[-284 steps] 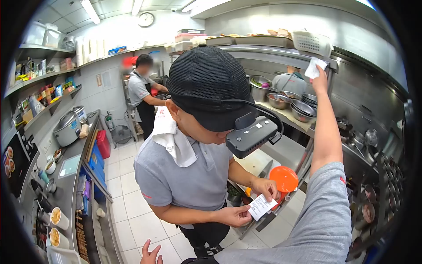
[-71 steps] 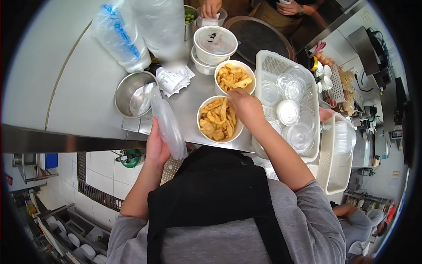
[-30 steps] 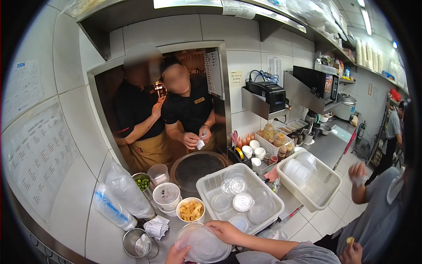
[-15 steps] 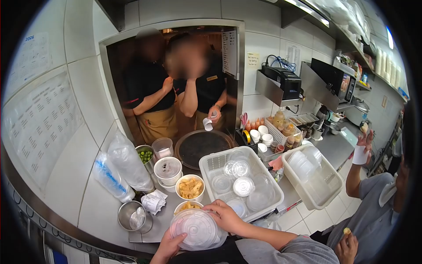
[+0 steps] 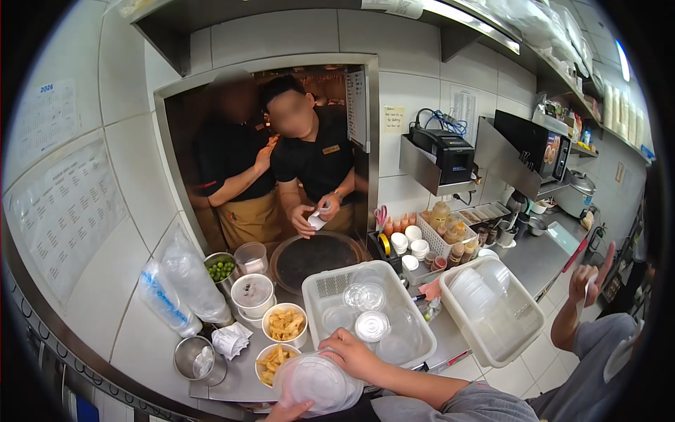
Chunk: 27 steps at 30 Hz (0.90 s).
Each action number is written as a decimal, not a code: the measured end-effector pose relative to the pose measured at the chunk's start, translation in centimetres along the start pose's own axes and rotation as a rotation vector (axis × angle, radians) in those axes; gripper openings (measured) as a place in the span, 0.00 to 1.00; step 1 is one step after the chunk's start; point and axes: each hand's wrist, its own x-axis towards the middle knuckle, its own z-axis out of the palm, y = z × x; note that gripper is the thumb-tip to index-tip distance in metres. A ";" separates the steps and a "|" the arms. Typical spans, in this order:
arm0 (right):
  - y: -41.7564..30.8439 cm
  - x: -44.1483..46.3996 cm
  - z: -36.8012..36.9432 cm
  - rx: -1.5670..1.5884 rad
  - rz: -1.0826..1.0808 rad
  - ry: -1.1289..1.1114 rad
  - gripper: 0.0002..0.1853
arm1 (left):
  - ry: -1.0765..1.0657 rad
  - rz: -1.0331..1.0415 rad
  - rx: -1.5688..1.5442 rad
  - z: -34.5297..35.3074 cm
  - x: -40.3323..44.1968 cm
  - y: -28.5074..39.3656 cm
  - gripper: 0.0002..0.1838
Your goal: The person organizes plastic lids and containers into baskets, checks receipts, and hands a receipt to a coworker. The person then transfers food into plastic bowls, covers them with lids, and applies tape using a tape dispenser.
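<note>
A stack of round clear plastic lids (image 5: 315, 383) is held low at the front, close to my body. My left hand (image 5: 290, 412), partly cut off by the lower edge, grips the stack from below with its thumb on top. The fingers of my right hand (image 5: 354, 355) are closed on the far right rim of the lids. Just beyond them stand two white bowls of fried potato pieces, a nearer bowl (image 5: 273, 364) partly overlapped by the lids and a farther bowl (image 5: 285, 323). A white basket (image 5: 427, 349) with more clear lids lies beside my right hand.
Covered white tubs (image 5: 253, 294), a metal cup (image 5: 200, 357) and plastic bags (image 5: 193, 278) stand left. A round dark tray (image 5: 318, 261) lies at the hatch, where two people stand. Another basket (image 5: 517, 352) and a person in grey (image 5: 598, 366) are right.
The view has tilted up and shifted. The nearer potato bowl shows more beside the lids. At the hatch, one person has lowered a hand to a white cup. Both my hands keep the lids.
</note>
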 end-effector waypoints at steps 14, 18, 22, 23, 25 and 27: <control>3.3 -2.3 -4.4 0.154 0.087 0.045 0.08 | -0.017 -0.043 -0.748 0.2 5.2 -6.8 0.27; 2.6 -2.2 -4.4 0.196 0.082 0.080 0.07 | -0.049 -0.049 -0.806 -0.4 6.4 -7.1 0.29; 2.2 -2.5 -4.3 0.250 0.127 0.049 0.08 | -0.129 0.031 -0.687 -0.1 7.5 -4.7 0.31; 1.8 -2.6 -4.1 0.305 0.150 0.026 0.10 | -0.158 0.032 -0.799 0.3 7.7 -3.8 0.30; 2.3 -2.9 -2.8 0.391 0.130 -0.012 0.12 | -0.222 0.101 -0.828 1.0 7.4 -0.7 0.32; 2.1 -2.5 -2.2 0.418 0.094 -0.012 0.12 | -0.278 0.170 -0.856 1.7 7.6 2.1 0.34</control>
